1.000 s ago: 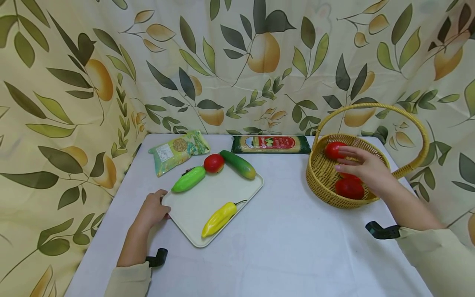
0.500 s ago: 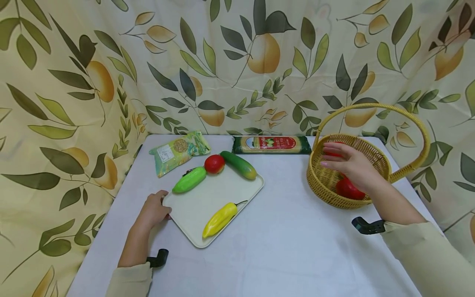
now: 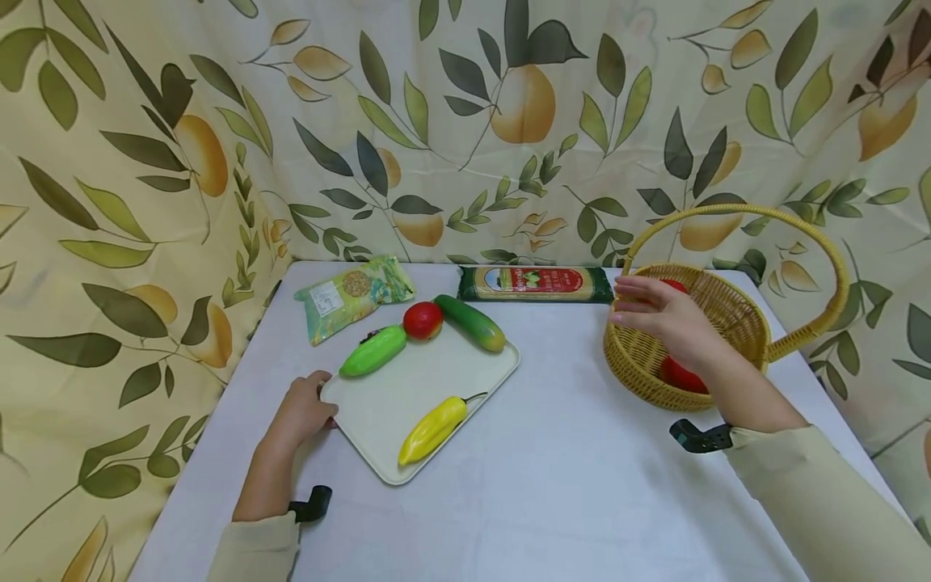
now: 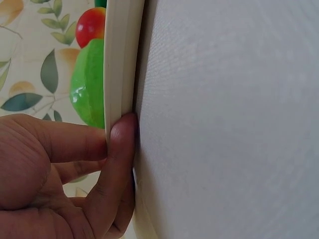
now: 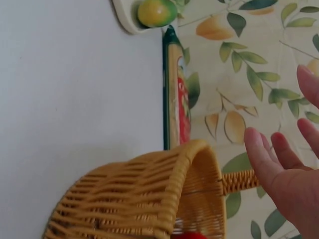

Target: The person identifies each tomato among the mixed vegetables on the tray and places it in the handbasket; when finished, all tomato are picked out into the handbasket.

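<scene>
My left hand [image 3: 300, 411] pinches the left corner of a cream tray [image 3: 371, 408]; in the left wrist view its fingertips [image 4: 123, 130] lie on the tray rim [image 4: 118, 59]. On the tray are a yellow pepper [image 3: 434, 430], a light green gourd-like vegetable [image 3: 374, 351], a red round fruit [image 3: 423, 321] and a dark green cucumber-like vegetable [image 3: 471, 323]. Over the wicker basket [image 3: 640, 380] hovers my right hand [image 3: 672, 323], fingers spread and holding nothing. Red produce [image 3: 681, 375] inside the basket is partly hidden by that hand.
A green and yellow snack bag [image 3: 355, 297] lies behind the tray. A long green pack with a red label [image 3: 536, 283] lies along the back edge by the patterned curtain [image 3: 465, 162]. The basket's tall handle [image 3: 836, 283] arches up on the right.
My right hand has moved left across the basket, from its middle to its left rim, staying without anything in it. The left hand keeps its hold on the tray.
</scene>
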{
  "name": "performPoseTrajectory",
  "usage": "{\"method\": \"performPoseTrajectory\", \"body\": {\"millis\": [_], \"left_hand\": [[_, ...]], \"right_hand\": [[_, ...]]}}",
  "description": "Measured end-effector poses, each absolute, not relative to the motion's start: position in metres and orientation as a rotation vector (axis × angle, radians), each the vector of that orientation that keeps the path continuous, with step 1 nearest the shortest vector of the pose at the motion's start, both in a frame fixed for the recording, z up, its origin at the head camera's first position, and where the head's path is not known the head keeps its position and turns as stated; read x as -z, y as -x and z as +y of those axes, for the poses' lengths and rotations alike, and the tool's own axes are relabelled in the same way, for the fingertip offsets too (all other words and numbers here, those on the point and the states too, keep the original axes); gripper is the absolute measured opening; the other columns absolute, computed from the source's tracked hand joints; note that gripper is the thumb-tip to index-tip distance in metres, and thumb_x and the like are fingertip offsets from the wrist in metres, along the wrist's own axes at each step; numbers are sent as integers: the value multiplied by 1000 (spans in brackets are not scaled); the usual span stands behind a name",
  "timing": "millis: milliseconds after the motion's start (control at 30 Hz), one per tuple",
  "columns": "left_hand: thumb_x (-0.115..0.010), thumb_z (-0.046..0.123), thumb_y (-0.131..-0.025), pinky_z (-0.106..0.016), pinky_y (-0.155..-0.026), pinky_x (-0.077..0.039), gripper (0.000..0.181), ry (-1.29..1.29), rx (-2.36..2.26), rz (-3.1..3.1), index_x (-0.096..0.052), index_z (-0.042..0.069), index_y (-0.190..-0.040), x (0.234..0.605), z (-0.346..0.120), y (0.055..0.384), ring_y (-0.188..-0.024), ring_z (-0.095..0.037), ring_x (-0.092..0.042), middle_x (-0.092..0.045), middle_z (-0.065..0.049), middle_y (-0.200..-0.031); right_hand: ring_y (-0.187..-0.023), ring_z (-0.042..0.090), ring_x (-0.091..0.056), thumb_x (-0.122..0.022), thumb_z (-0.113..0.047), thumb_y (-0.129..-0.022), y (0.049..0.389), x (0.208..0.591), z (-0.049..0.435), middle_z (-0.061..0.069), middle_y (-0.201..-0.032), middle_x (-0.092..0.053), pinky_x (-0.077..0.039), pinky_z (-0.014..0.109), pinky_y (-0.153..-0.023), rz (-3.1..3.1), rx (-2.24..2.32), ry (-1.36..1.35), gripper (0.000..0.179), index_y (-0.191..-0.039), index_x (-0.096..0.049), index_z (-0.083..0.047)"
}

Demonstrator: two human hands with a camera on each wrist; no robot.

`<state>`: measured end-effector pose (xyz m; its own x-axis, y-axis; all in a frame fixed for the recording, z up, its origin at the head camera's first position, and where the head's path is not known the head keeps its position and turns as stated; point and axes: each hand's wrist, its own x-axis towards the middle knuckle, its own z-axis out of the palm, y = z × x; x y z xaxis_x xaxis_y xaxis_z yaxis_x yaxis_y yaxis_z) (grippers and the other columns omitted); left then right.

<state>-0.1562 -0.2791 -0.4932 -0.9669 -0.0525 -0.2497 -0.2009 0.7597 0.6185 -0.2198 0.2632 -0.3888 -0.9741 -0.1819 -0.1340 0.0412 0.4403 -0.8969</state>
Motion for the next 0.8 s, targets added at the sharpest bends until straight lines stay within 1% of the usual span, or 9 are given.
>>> {"method": "performPoseTrajectory", "body": {"millis": [67, 200, 300, 367, 533, 733, 800], "left_hand": [[-64, -1, -83, -45, -81, -48, 58, 196, -1000, 2737, -48, -12, -138, 493, -278, 156, -96, -37, -55, -54, -30, -112], [-64, -1, -82, -46, -82, -48, 58, 193, -1000, 2736, -48, -12, -137, 493, -276, 157, -96, -37, -55, -54, -30, -111], [-64, -1, -83, -47, -82, -48, 58, 196, -998, 2738, -48, -12, -137, 494, -276, 157, -96, -37, -55, -53, -30, -112], [-64, -1, -82, -47, -82, -48, 58, 200, -997, 2740, -48, -12, -137, 494, -276, 157, -96, -37, -55, -53, -31, -112], [-64, 0, -82, -47, -81, -48, 58, 200, -995, 2742, -49, -11, -137, 495, -276, 157, -96, -37, -54, -53, -30, -112], [-64, 1, -83, -47, -82, -47, 58, 223, -978, 2744, -49, -10, -138, 493, -278, 156, -96, -36, -54, -53, -29, -113], [-64, 1, -83, -46, -81, -48, 58, 228, -978, 2745, -49, -10, -138, 493, -278, 155, -96, -36, -54, -53, -29, -112]], "right_hand": [[-137, 32, -46, -71, -30, -94, 221, 390, 260, 14, -156, -38, -46, 24, -97, 2476, 1556, 127, 74, -156, -34, -14], [-138, 33, -45, -71, -32, -93, 224, 393, 253, 14, -157, -37, -42, 40, -106, 2459, 1564, 121, 75, -156, -34, -16], [-138, 33, -45, -72, -32, -92, 227, 395, 246, 12, -157, -37, -39, 49, -108, 2436, 1591, 112, 74, -155, -36, -17], [-138, 33, -45, -72, -31, -92, 229, 397, 242, 12, -157, -36, -38, 51, -108, 2426, 1606, 112, 75, -156, -35, -17], [-139, 34, -43, -72, -26, -93, 236, 403, 233, 13, -157, -36, -37, 53, -108, 2396, 1639, 121, 75, -157, -34, -16], [-140, 33, -43, -73, -24, -93, 240, 403, 221, 13, -158, -35, -35, 53, -110, 2331, 1685, 136, 77, -158, -33, -20], [-140, 33, -43, -72, -23, -93, 241, 404, 217, 13, -157, -36, -36, 52, -110, 2319, 1702, 146, 76, -158, -33, -20]]}}
